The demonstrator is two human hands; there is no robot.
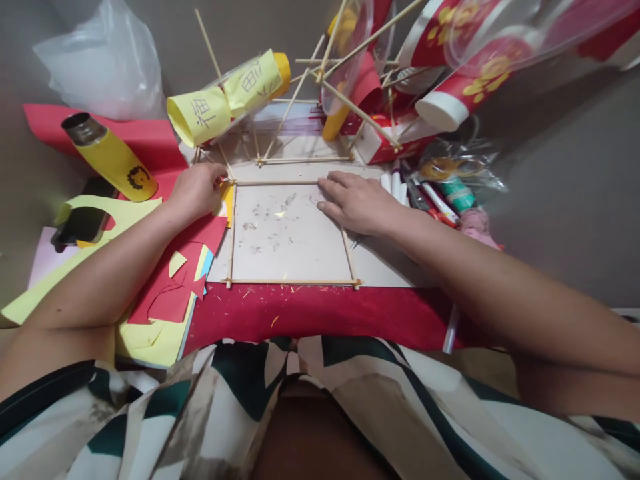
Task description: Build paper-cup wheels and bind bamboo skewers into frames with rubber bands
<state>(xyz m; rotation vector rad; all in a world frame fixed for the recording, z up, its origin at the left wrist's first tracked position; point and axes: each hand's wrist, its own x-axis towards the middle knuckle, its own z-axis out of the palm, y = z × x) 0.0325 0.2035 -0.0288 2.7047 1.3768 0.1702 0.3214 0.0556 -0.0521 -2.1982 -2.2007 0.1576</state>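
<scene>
A square frame of thin wooden sticks (pixel 293 282), bound at its corners, lies flat on a white board (pixel 285 257). My left hand (pixel 197 191) is at the frame's far left corner, its fingers curled and closed around that joint. Over the far right corner rests my right hand (pixel 356 201), palm down with fingers stretched out, hiding that joint. Beyond the frame stands a structure of similar sticks (pixel 307 160), with a yellow paper cylinder (pixel 197 117) bearing handwritten characters on its left side.
Red paper (pixel 165 287) and yellow sheets (pixel 143 337) lie to the left, with a yellow flask (pixel 117 160) and a dark phone (pixel 83 225). Red-and-white paper cups (pixel 480 77) project at upper right. Markers (pixel 397 183) and green tape (pixel 457 193) lie beside my right forearm.
</scene>
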